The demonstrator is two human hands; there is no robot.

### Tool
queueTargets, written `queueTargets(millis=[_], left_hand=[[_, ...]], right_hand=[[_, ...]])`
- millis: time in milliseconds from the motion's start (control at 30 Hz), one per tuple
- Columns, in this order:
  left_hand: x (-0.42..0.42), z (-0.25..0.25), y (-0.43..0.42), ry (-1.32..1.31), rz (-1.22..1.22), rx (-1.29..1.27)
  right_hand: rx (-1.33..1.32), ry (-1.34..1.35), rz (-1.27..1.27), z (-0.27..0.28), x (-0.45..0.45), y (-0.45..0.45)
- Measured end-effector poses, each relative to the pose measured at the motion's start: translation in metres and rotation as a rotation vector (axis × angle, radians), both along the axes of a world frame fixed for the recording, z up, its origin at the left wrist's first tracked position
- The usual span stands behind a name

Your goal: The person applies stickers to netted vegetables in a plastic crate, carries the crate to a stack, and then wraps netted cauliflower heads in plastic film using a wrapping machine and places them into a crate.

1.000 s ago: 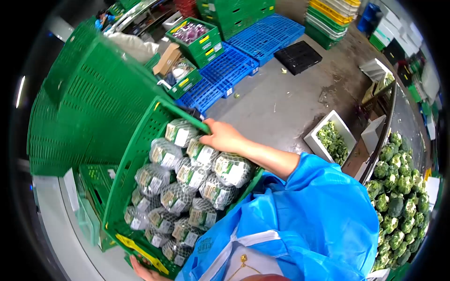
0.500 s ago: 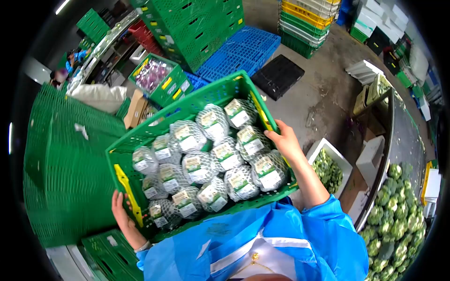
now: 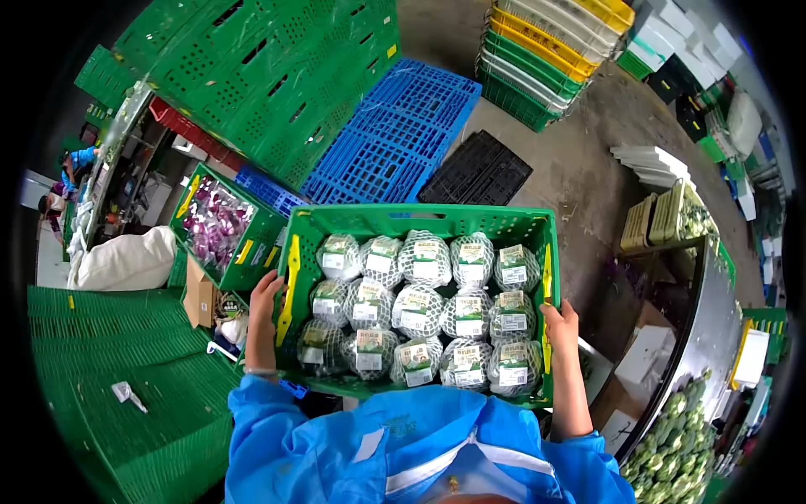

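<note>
Your left hand [image 3: 264,315] and right hand [image 3: 561,328] are clasped on the two ends of one green crate [image 3: 361,220], by its two yellow handles [image 3: 290,286]; some fingers are hidden. You hold it level in front of your body. Inside sit fifteen netted packs [image 3: 417,311], three rows of five. Beyond lies one black pallet [image 3: 476,168]. On your right, one surface [image 3: 714,294] bears heaped green vegetables [image 3: 672,445], too crowded to count.

Crate [image 3: 353,220] is bright green with yellow handle strips [image 3: 288,286], vegetable packs [image 3: 418,309] wear white diamond mesh plus green-and-white labels [image 3: 426,267]. Jacket [image 3: 336,445]? Vivid blue, white trim [image 3: 430,465]. Pallet's [image 3: 395,126] blue grid.
</note>
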State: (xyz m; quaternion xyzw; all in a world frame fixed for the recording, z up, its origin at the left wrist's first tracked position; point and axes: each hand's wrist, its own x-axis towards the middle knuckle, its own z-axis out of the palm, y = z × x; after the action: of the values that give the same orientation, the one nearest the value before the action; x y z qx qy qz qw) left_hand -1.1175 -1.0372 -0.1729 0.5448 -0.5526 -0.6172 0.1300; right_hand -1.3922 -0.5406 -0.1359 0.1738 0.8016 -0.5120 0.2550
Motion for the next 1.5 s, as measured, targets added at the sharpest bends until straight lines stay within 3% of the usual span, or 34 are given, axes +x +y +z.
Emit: queueTargets(millis=[67,267,367,467,667,733,800,833,867,900,933,967,1000,1033,1067,1133,1167,1200,1233,1300,1333,1367,1400,1433,1500], left_hand=[[-0.072,-0.021,-0.035,-0.049,-0.077,0.034],[-0.199,-0.135,-0.130,-0.143,-0.147,0.133],[-0.273,-0.236,-0.204,-0.185,-0.306,0.245],[-0.343,-0.330,-0.256,-0.317,-0.079,0.341],[-0.469,-0.499,-0.369,-0.110,-0.364,0.310],[-0.536,-0.470,-0.363,-0.160,-0.300,0.309],[-0.572,-0.512,-0.414,-0.101,-0.351,0.327],[-0.577,-0.505,-0.416,-0.091,-0.372,0.172],[-0.588,-0.485,-0.416,-0.077,-0.395,0.008],[-0.609,-0.455,-0.395,0.031,-0.271,0.158],[-0.625,-0.434,-0.375,0.137,-0.151,0.305],[-0.621,-0.450,-0.378,0.104,-0.412,0.142],[-0.614,-0.438,-0.347,0.065,-0.541,0.044],[-0.613,-0.428,-0.327,-0.295,-1.184,-0.473],[-0.622,-0.515,-0.347,-0.868,-1.575,-0.989],[-0.536,-0.457,-0.244,-0.249,-1.034,0.000],[-0.496,-0.444,-0.211,-0.089,-0.923,0.319],[-0.461,-0.444,-0.189,-0.156,-1.093,0.372],[-0.420,-0.442,-0.171,-0.243,-1.357,0.360],[-0.357,-0.427,-0.144,-0.308,-1.888,0.286],[-0.338,-0.398,-0.125,-0.125,-2.065,0.118],[-0.317,-0.386,-0.119,-0.152,-2.103,0.187],[-0.302,-0.375,-0.110,-0.152,-2.220,0.061],[-0.293,-0.359,-0.096,-0.359,-2.040,0.219],[-0.290,-0.318,-0.075,-0.533,-1.644,0.601]], right_hand=[[-0.046,0.086,0.021,-0.055,-0.042,-0.005],[0.004,0.064,0.023,-0.137,-0.145,-0.081],[-0.033,-0.012,-0.025,-0.211,-0.200,-0.136],[-0.004,-0.191,-0.017,-0.287,-0.240,-0.184],[-0.185,-0.275,-0.126,-0.453,-0.297,-0.262],[-0.247,-0.260,-0.115,-0.500,-0.314,-0.283],[-0.301,-0.260,-0.159,-0.543,-0.334,-0.313],[-0.401,-0.211,-0.137,-0.548,-0.343,-0.329],[-0.459,-0.260,-0.208,-0.551,-0.353,-0.351],[-0.387,-0.232,-0.248,-0.548,-0.355,-0.372],[-0.494,-0.112,-0.156,-0.546,-0.359,-0.384],[-0.542,-0.156,-0.125,-0.527,-0.371,-0.398],[-0.590,-0.134,-0.073,-0.544,-0.375,-0.402],[-0.568,-0.084,0.155,-0.517,-0.375,-0.398],[-0.536,-0.025,0.386,-0.482,-0.375,-0.395],[-0.891,-0.134,0.415,-0.433,-0.348,-0.388],[-0.828,-0.107,0.334,-0.445,-0.312,-0.374],[-0.761,-0.079,0.244,-0.451,-0.276,-0.356],[-0.096,0.296,0.500,-0.395,-0.255,-0.330],[0.004,0.099,0.429,-0.353,-0.179,-0.273],[0.025,0.036,0.439,-0.335,-0.141,-0.245],[0.033,0.001,0.356,-0.296,-0.107,-0.219],[0.036,-0.033,0.271,-0.260,-0.071,-0.198],[0.089,-0.071,0.206,-0.230,-0.036,-0.180],[0.164,-0.066,0.051,-0.187,0.016,-0.141]])
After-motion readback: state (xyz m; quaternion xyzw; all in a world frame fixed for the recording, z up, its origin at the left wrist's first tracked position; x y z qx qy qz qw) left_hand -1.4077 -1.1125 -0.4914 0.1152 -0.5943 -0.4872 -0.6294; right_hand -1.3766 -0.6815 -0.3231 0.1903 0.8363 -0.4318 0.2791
